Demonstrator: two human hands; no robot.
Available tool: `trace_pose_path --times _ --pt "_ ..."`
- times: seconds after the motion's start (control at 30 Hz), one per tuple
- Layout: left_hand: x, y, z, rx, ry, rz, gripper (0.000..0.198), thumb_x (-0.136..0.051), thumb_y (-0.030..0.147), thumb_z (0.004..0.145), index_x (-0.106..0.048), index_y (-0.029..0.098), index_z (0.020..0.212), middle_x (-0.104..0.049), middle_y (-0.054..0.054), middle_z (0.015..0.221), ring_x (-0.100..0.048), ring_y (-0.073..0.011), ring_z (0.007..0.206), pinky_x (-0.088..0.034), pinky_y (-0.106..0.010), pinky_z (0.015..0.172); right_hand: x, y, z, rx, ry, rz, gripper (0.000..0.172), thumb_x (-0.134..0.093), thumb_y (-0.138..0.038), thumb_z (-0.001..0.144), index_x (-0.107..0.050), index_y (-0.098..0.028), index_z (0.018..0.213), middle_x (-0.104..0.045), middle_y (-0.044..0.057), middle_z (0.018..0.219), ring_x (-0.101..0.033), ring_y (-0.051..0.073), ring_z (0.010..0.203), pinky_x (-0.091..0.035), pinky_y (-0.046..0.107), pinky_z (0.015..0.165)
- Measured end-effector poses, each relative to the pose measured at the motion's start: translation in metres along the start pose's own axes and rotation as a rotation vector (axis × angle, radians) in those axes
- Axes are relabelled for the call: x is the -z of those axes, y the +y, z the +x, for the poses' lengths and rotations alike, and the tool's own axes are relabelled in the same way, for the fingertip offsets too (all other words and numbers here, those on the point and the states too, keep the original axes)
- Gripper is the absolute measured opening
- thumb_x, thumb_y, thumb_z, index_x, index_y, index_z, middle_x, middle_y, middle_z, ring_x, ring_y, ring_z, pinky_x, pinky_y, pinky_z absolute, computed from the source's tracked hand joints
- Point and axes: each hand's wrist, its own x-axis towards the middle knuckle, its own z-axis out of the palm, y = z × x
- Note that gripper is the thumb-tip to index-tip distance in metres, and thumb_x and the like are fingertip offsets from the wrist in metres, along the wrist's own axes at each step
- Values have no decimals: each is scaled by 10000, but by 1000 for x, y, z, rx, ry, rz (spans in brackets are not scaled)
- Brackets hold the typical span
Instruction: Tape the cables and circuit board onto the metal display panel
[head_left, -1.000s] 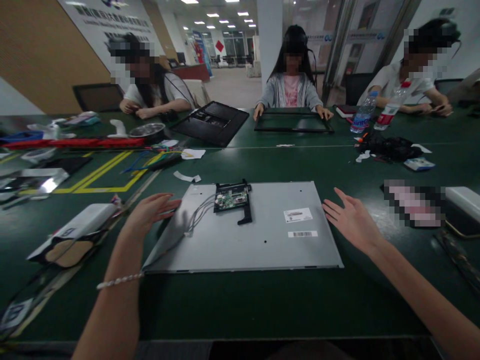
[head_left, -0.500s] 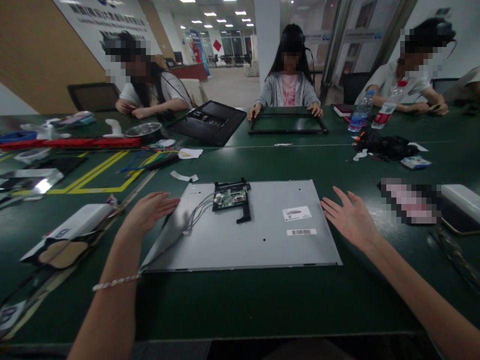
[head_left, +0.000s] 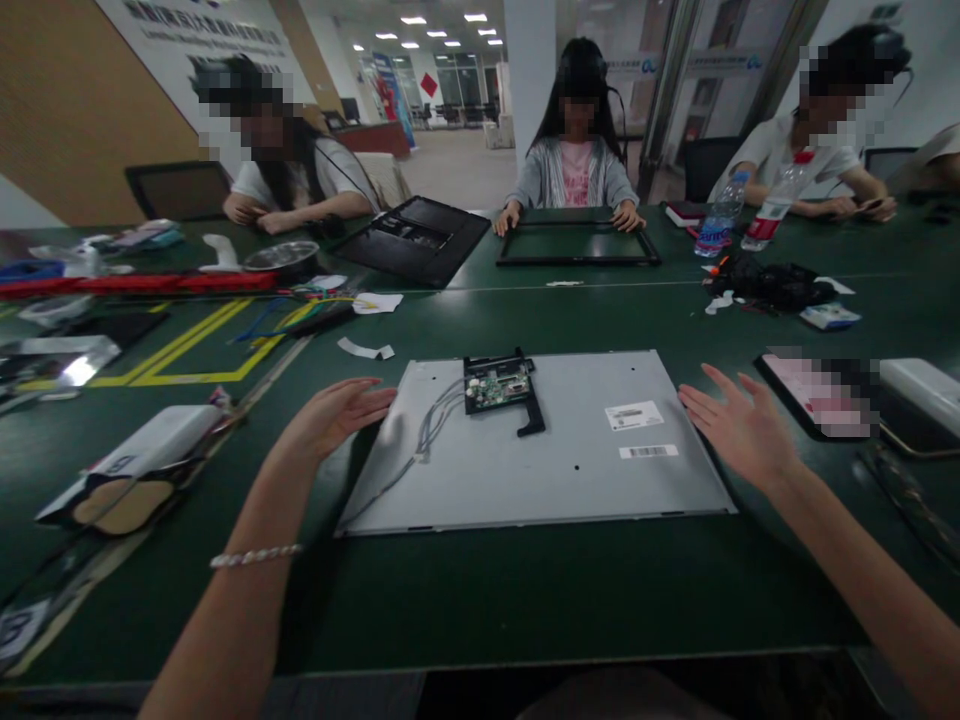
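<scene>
Poised with left hand (head_left: 337, 415) at the left edge of a grey metal panel (head_left: 487, 490) and right hand (head_left: 742, 425) at its right edge, fingers stretched straight, with nothing clasped in either grip; cannot tell contact from bare nearness. Set down flat already on the near table (head_left: 510, 600), bearing a circuit board (head_left: 497, 390) and black bracket (head_left: 533, 418) toward its far edge, with grey cables (head_left: 429, 425) trailing to the near left corner. Not lifted, and lying well apart from a black frame (head_left: 577, 262) between a co-worker's hands (head_left: 626, 216) and a black cover (head_left: 416, 240) at far left; seemingly unjoined to both.
</scene>
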Motion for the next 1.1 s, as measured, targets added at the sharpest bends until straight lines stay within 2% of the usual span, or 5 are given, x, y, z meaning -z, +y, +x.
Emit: trace_pose_path --times 0.53,0.67,0.8,0.97,1.1 --pt "-66 -4 -38 56 -194 -119 246 -676 148 783 -642 165 1025 -641 -131 1159 -647 -281 1060 -570 -425 875 61 -10 19 77 231 -343 638 -549 -576 784 -440 -352 1371 -459 90 1446 -422 298 1345 -294 511 1128" --pt "-68 -8 -41 50 -223 -30 283 -698 205 791 -641 196 1068 -595 -110 1259 -609 -260 1129 -558 -369 885 30 -19 16 338 200 -837 586 -694 -464 716 -582 -278 1260 -483 94 1422 -343 359 1373 -187 590 1146" --pt "-65 -11 -42 2 -252 40 330 -715 253 783 -639 218 1102 -565 -107 1304 -559 -260 1197 -535 -365 911 -31 -25 16 570 -178 -1029 418 -663 -420 767 -641 -332 1176 -508 30 1401 -436 328 1304 -274 578 1110" --pt "-69 -11 -48 -36 -241 90 387 -746 273 747 -635 237 1116 -540 -119 1330 -511 -288 1250 -501 -427 960 -101 -15 36 672 -497 -1249 596 -680 -442 757 -553 -286 1319 -490 67 1406 -403 344 1307 -302 558 1092" --pt "-75 -10 -52 -64 -216 163 382 -744 260 748 -638 251 1115 -520 -96 1354 -483 -277 1276 -458 -438 1018 -127 2 64 694 -534 -1371 689 -719 -491 712 -548 -253 1336 -452 99 1405 -401 389 1240 -359 554 1036"
